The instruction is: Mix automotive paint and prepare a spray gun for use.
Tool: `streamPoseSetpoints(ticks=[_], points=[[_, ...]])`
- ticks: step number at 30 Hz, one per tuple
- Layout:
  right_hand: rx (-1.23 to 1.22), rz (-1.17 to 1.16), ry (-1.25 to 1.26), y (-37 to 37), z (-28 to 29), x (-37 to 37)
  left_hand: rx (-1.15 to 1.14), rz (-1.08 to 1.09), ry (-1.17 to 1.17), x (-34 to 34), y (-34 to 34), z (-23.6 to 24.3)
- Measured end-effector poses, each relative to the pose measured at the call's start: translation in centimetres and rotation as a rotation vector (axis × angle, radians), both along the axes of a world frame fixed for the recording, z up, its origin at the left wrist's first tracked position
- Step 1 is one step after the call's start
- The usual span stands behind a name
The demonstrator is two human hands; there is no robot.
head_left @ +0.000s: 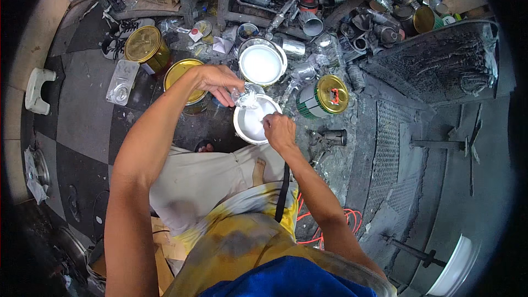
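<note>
A white bucket point(238, 127) with white liquid inside stands in front of my knees. Over its far left rim, my left hand point(219, 83) holds a small clear, shiny cup-like thing point(247, 98) between thumb and fingers. My right hand point(280, 131) is above the bucket's right side with its fingers pinched together, pointing inward. What those fingers hold, if anything, is too small to make out. Just beyond stands a second tub point(260, 65), filled with white.
Gold-lidded cans point(330, 92) point(144, 44) point(184, 74) stand around the buckets. A clear plastic tray point(122, 81) lies left. Cups and cans crowd the far floor. Right are a dark panel point(434, 66) and a red-orange cable point(352, 217); far left, a white stool point(39, 91).
</note>
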State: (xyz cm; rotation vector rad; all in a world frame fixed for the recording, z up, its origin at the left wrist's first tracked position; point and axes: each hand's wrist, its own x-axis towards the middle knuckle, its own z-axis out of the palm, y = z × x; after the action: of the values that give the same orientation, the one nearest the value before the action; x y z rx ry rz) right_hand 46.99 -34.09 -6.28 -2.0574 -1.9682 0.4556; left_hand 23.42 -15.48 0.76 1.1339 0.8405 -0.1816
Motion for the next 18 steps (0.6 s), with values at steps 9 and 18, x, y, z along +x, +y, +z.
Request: streamPoseSetpoints(ticks=[9, 18], points=[[-0.129, -0.296, 0.934, -1.8, 2.3, 6.5, 0.087, -0.03, -0.004, 0.1, 0.5, -1.1], [-0.093, -0.386, 1.074, -1.3, 13.4, 4.6, 0.032, -0.076, 0.02, 1.2, -0.6, -0.5]])
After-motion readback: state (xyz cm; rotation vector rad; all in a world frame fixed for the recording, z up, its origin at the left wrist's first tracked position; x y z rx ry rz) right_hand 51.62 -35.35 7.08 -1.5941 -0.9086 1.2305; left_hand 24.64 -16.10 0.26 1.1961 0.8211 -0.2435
